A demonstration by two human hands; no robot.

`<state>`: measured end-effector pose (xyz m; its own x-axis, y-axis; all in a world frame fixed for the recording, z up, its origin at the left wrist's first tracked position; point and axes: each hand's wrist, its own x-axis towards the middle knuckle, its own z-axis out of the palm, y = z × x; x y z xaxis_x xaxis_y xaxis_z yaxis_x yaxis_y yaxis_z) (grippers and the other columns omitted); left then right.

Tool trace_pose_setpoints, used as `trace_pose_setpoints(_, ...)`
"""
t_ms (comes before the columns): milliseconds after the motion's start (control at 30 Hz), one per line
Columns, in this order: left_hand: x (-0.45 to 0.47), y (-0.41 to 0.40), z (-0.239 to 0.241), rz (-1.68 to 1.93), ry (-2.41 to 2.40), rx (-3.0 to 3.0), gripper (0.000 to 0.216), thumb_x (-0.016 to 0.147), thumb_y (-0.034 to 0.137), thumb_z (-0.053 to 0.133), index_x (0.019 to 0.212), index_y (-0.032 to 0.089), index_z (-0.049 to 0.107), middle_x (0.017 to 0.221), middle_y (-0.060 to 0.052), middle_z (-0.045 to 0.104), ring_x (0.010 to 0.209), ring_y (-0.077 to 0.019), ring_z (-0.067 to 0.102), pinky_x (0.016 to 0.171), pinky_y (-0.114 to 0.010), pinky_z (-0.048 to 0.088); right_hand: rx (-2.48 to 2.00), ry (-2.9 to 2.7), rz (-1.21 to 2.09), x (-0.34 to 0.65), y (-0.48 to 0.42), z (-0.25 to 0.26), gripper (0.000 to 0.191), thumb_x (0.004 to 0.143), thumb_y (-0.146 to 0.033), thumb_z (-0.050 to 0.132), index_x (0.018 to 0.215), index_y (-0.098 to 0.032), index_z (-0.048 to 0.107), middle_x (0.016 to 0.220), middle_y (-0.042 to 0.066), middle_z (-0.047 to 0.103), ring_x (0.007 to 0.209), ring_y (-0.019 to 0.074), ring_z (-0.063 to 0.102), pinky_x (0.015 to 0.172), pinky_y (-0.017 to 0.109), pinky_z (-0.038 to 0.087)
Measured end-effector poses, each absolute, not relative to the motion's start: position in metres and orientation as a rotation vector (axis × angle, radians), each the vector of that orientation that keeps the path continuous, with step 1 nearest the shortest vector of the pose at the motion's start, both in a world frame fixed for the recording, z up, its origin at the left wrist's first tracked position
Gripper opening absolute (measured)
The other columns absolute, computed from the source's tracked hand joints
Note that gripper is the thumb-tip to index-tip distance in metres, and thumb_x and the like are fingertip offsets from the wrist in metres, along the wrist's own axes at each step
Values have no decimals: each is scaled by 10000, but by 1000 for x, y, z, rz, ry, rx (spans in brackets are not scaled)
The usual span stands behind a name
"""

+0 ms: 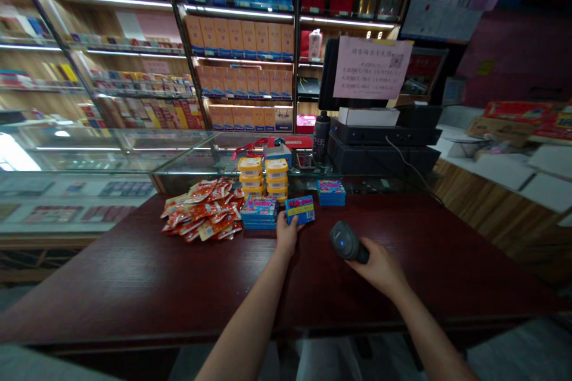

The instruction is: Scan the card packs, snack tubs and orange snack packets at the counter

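Blue, bright blue, is the flat little box (pixel 301 209) in my left hand (pixel 286 237), and there it is, tipped up above the dark red-brown counter (pixel 179 292)! Look at its face: pink lettering along the top, a yellow band running across the middle, and a pale barcode patch tucked into the lower right corner. The print is too small to read from here. My left fingers are closed on its lower left end, thumb across the front, so most of the face shows.

Over on the other side, my right hand (pixel 379 265) is wrapped round the handle of a dark grey scanner (pixel 346 239), a rounded, chunky head with one blue light glowing on it. That head angles up and to the left, near the box but well clear of touching it.

Just left of the box sits a stack of blue boxes (pixel 260 213), the top one showing blue and pink print like its neighbours; to the right, near the counter's back edge, a smaller blue stack (pixel 331 193) in the same colours. Behind the left stack, yellow tubs (pixel 251 175) rise in two columns, and beside them sprawls a glossy heap of orange sachets (pixel 203 209).
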<state>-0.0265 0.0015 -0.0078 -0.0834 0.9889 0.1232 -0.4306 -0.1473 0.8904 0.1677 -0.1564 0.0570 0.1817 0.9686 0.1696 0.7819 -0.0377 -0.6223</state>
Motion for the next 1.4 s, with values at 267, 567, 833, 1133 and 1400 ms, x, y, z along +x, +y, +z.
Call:
trace_pose_setpoints(267, -28, -4, -3, 1504, 830, 905, 422, 681, 370, 725, 953, 188, 458, 968, -37, 627, 895, -178, 648, 776, -421, 577, -1967, -1885, 60, 168, -160, 35, 344, 761, -206, 560, 1098, -195, 628, 1031, 84, 703, 920, 272, 653, 783, 347, 439)
trace_pose_setpoints(567, -14, 14, 25, 1542, 1058, 1356, 354, 654, 219, 709, 985, 161, 598, 901, -49, 666, 803, -193, 645, 761, -371, 535, -1940, -1869, -67, 171, -156, 19, 366, 756, -142, 533, 1105, -215, 614, 1020, 38, 698, 926, 227, 639, 812, 331, 444)
trace_pose_setpoints(833, 35, 48, 93, 1084, 1290, 2793, 285, 860, 222, 508, 1110, 236, 644, 999, -89, 636, 976, -237, 538, 833, -372, 404, -1933, -1841, -40, 172, -153, 16, 367, 751, -151, 542, 1100, -239, 616, 1020, 35, 697, 929, 206, 637, 807, 309, 428)
trace_pose_setpoints(1133, 57, 67, 72, 839, 1337, 2779, 382, 753, 326, 703, 1120, 241, 638, 1157, -95, 596, 1117, -269, 477, 919, -384, 380, -1997, -1824, 32, 172, -152, 18, 389, 740, -151, 555, 1114, -242, 616, 1032, 28, 692, 976, 217, 622, 822, 327, 413)
trace_pose_setpoints(1400, 39, 76, 46, 1308, 1477, 2071, 155, 772, 167, 652, 924, 156, 678, 911, -64, 608, 869, -176, 590, 814, -293, 467, -1965, -1846, 0, 175, -151, 15, 407, 726, -150, 548, 1115, -250, 613, 1042, 34, 692, 977, 220, 623, 819, 327, 424)
